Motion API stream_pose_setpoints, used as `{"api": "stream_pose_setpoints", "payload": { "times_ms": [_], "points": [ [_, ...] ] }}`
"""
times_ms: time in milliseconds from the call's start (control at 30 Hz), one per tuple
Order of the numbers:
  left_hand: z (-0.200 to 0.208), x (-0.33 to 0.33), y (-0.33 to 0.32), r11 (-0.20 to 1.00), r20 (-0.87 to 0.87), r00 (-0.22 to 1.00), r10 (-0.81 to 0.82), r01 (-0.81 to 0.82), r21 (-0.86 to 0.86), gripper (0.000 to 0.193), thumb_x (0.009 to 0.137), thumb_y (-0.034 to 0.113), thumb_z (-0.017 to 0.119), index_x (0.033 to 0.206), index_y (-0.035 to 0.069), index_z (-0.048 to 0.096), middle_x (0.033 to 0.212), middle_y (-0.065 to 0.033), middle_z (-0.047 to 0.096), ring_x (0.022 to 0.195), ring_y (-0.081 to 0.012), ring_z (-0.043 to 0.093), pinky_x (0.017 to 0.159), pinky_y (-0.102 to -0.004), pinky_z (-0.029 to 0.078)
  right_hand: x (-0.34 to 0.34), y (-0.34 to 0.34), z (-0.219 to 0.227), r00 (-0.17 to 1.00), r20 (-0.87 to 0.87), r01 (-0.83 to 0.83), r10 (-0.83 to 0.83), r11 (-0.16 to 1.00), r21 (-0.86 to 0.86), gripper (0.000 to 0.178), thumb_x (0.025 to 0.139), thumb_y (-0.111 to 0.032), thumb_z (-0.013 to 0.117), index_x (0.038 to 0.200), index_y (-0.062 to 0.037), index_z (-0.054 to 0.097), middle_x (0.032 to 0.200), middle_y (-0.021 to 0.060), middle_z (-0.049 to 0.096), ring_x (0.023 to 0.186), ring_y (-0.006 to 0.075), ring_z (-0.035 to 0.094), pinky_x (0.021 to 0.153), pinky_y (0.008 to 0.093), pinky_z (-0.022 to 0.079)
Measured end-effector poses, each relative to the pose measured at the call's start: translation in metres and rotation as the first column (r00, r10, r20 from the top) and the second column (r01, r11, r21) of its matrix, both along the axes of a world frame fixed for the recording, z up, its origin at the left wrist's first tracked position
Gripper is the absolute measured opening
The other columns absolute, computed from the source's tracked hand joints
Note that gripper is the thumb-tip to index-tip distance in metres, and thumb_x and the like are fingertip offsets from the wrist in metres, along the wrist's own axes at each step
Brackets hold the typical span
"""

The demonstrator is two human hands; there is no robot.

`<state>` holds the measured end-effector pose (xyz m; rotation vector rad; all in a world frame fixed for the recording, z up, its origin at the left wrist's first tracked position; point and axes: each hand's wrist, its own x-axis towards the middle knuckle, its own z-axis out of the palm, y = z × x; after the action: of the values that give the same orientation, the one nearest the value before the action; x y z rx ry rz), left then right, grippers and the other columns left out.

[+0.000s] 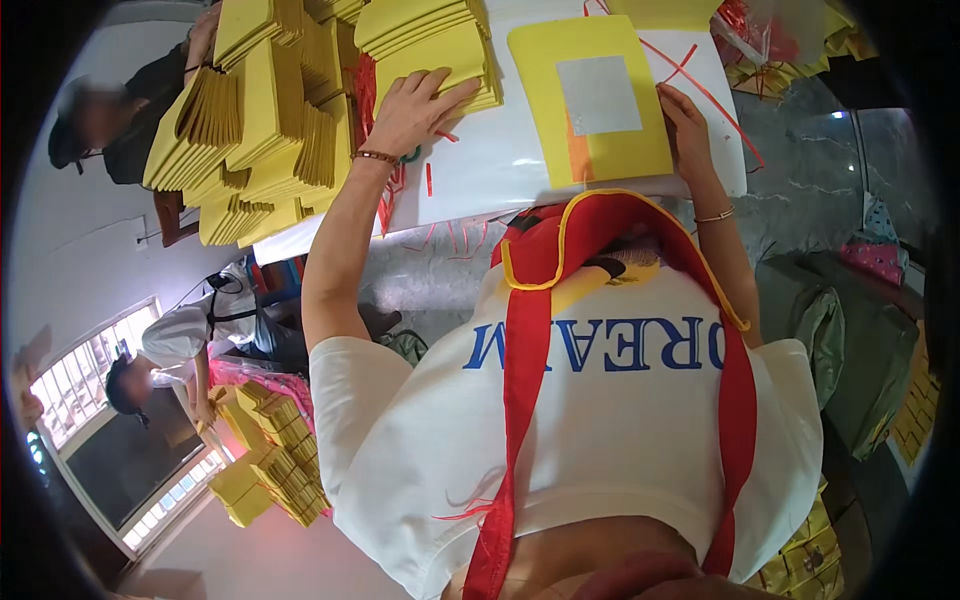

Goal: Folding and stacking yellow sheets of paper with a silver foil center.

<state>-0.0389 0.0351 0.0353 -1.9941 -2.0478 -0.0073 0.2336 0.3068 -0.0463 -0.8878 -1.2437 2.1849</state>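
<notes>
My left hand [422, 108] rests with its fingers spread on a stack of folded yellow papers [440, 42]. A small green ring-like piece [411, 155] shows beside its wrist. In front of me a yellow paper booklet [530, 60] lies flat on the white table [490, 150]. On the booklet is a silvery square [600, 95], with an orange strip [580, 158] below it. My right hand [686, 130] is at the booklet's right edge, fingers extended along it and partly bent toward it.
High piles of folded yellow paper [270, 110] stand on the table's left. Red strips [718, 95] lie at the right. One person [120, 120] is at the far left; another [200, 340] handles yellow stacks [275, 440] at lower left. Dark green cloth [850, 350] covers something right of me.
</notes>
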Motion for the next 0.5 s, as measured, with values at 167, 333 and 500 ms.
{"api": "stream_pose_setpoints", "payload": {
  "times_ms": [167, 333, 500],
  "points": [
    [-0.0010, 0.0008, -0.0005, 0.996, 0.099, 0.995, 0.012, -0.020, 0.083, 0.050, 0.081, 0.030, 0.059, 0.129, 0.022, 0.045, 0.108, -0.0085, 0.055, 0.093, -0.0245, 0.053, 0.078, -0.0368, 0.043, -0.0005, 0.0005, -0.0032, 1.000, -0.014, 0.018, -0.019, 1.000, -0.011, 0.030, 0.089, -0.009, 0.051, 0.117, 0.0022, 0.051, 0.112, 0.0101, 0.058, 0.100, 0.0162, 0.057, 0.085, 0.0257, 0.046],
    [-0.0027, 0.0020, -0.0012, 0.989, 0.174, 0.979, 0.110, -0.126, 0.083, 0.054, 0.081, 0.027, 0.060, 0.130, 0.012, 0.042, 0.106, -0.0092, 0.056, 0.092, -0.0243, 0.054, 0.078, -0.0360, 0.043, 0.0000, 0.0019, -0.0061, 0.999, -0.036, 0.005, -0.005, 1.000, 0.003, 0.029, 0.089, -0.011, 0.052, 0.116, 0.0017, 0.052, 0.111, 0.0088, 0.059, 0.100, 0.0152, 0.057, 0.085, 0.0250, 0.046],
    [-0.0024, 0.0014, 0.0002, 0.995, 0.130, 0.991, 0.021, -0.033, 0.090, 0.047, 0.078, 0.019, 0.061, 0.123, 0.012, 0.046, 0.108, -0.0099, 0.056, 0.088, -0.0242, 0.056, 0.076, -0.0351, 0.045, -0.0005, 0.0009, -0.0043, 1.000, -0.010, 0.005, -0.005, 1.000, 0.005, 0.029, 0.090, -0.011, 0.052, 0.116, 0.0015, 0.052, 0.111, 0.0082, 0.059, 0.098, 0.0149, 0.057, 0.084, 0.0245, 0.046]
  ]
}}
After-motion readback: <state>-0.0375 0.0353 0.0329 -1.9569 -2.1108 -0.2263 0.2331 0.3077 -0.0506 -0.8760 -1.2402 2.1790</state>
